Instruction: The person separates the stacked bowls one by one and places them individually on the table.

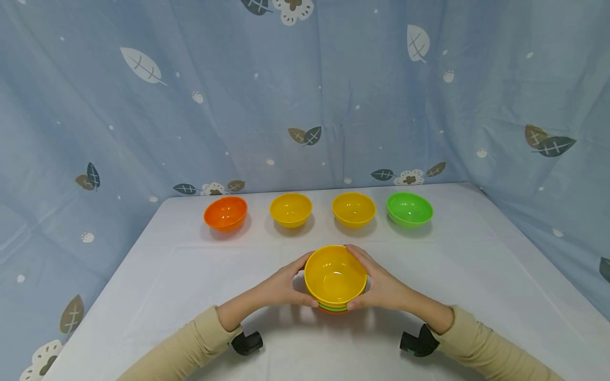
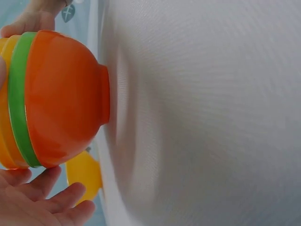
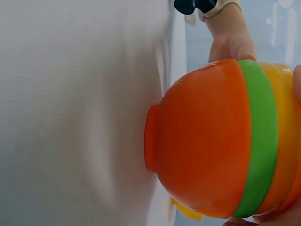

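Observation:
Both hands grip a stack of nested bowls at the near middle of the table. The left hand [image 1: 290,283] holds its left side and the right hand [image 1: 381,280] its right, each with the thumb on the near side and fingers round the far side. A yellow bowl [image 1: 335,275] tops the stack, its inside facing up. Below the yellow layers come a green bowl [image 2: 19,99] and, lowest, an orange bowl [image 3: 207,136]. The orange foot is right at the white cloth in both wrist views. Most of the lower bowls is hidden in the head view.
Along the table's far side stand an orange bowl [image 1: 226,214], two yellow bowls [image 1: 290,210] and a green bowl [image 1: 409,210], spaced apart in a row. A white cloth [image 1: 167,275] covers the table, and a blue patterned curtain [image 1: 333,95] hangs behind it.

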Action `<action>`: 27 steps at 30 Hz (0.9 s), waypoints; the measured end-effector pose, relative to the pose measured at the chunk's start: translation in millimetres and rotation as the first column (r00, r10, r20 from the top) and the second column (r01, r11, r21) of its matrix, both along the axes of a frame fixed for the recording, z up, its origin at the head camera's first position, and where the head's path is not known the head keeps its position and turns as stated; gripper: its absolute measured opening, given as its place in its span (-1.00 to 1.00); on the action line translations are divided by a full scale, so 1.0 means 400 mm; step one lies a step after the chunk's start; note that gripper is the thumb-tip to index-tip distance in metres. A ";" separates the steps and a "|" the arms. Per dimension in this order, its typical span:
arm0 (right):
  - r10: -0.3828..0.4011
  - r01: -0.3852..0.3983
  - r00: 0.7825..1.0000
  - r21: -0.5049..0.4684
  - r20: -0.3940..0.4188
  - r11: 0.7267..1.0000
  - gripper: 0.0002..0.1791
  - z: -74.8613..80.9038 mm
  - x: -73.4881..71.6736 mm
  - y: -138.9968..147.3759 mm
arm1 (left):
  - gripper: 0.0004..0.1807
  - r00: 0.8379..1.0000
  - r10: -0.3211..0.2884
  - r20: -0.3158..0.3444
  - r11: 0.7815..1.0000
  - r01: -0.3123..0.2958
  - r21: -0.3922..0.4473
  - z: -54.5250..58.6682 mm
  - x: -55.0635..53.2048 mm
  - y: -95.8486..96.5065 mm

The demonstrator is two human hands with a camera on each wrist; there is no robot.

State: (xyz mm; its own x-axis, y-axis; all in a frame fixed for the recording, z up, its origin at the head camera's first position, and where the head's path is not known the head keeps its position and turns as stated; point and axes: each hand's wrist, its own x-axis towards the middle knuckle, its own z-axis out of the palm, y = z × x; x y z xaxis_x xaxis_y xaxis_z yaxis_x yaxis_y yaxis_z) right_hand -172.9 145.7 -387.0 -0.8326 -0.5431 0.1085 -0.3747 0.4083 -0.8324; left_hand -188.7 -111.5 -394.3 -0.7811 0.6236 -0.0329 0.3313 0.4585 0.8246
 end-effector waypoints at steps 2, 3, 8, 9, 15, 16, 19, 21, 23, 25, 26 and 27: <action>-0.008 0.008 1.000 -0.001 -0.008 1.000 0.24 -0.001 0.000 0.000 | 0.05 1.000 -0.002 0.002 1.000 0.002 0.001 -0.001 0.000 0.001; -0.012 0.012 1.000 -0.001 -0.010 1.000 0.24 -0.002 0.001 0.000 | 0.05 1.000 -0.002 0.003 1.000 0.002 0.001 -0.001 0.000 0.001; -0.030 0.030 0.999 -0.011 -0.017 1.000 0.23 -0.006 0.002 0.000 | 0.04 1.000 0.000 0.006 1.000 0.000 0.008 -0.001 0.002 0.000; -0.033 0.032 0.999 -0.012 -0.016 0.999 0.23 -0.008 0.003 0.000 | 0.04 1.000 0.000 0.006 1.000 0.000 0.009 -0.001 0.002 0.000; -0.037 0.037 0.999 -0.022 -0.019 0.999 0.22 -0.010 0.003 0.001 | 0.04 1.000 0.004 0.008 1.000 -0.004 0.011 -0.002 0.002 0.000; -0.038 0.037 0.999 -0.023 -0.023 0.999 0.22 -0.010 0.002 0.001 | 0.04 1.000 0.003 0.008 1.000 -0.003 0.012 -0.002 0.002 0.000; -0.042 0.041 0.999 -0.026 -0.035 0.999 0.23 -0.007 0.001 0.002 | 0.04 1.000 0.002 0.007 1.000 -0.002 0.016 -0.002 0.001 0.000; -0.046 0.045 0.998 -0.024 -0.041 0.999 0.24 -0.004 -0.001 0.004 | 0.03 1.000 0.001 0.007 1.000 -0.001 0.015 -0.001 0.001 0.000; -0.048 0.047 0.998 -0.018 -0.043 0.999 0.24 -0.002 -0.003 0.006 | 0.04 1.000 0.001 0.008 1.000 -0.001 0.014 0.000 0.001 0.000; -0.049 0.048 0.998 -0.017 -0.041 0.999 0.23 0.002 -0.004 0.010 | 0.04 1.000 0.000 0.007 1.000 0.000 0.011 0.000 0.001 -0.001; -0.050 0.049 0.998 -0.019 -0.037 0.999 0.23 0.005 -0.004 0.012 | 0.04 1.000 -0.004 0.001 1.000 0.004 0.013 -0.001 0.000 -0.001; -0.050 0.050 0.998 -0.020 -0.035 0.999 0.23 0.007 -0.004 0.013 | 0.03 1.000 -0.008 -0.004 1.000 0.008 0.015 -0.001 0.000 -0.002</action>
State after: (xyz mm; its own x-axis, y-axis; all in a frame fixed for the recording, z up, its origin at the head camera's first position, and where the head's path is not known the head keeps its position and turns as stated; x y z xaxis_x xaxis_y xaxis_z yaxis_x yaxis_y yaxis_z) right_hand -174.7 151.0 -384.0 -0.8542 -0.4984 0.1485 -0.3839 0.4117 -0.8265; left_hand -188.6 -112.2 -394.7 -0.7759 0.6306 -0.0204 0.3387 0.4435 0.8298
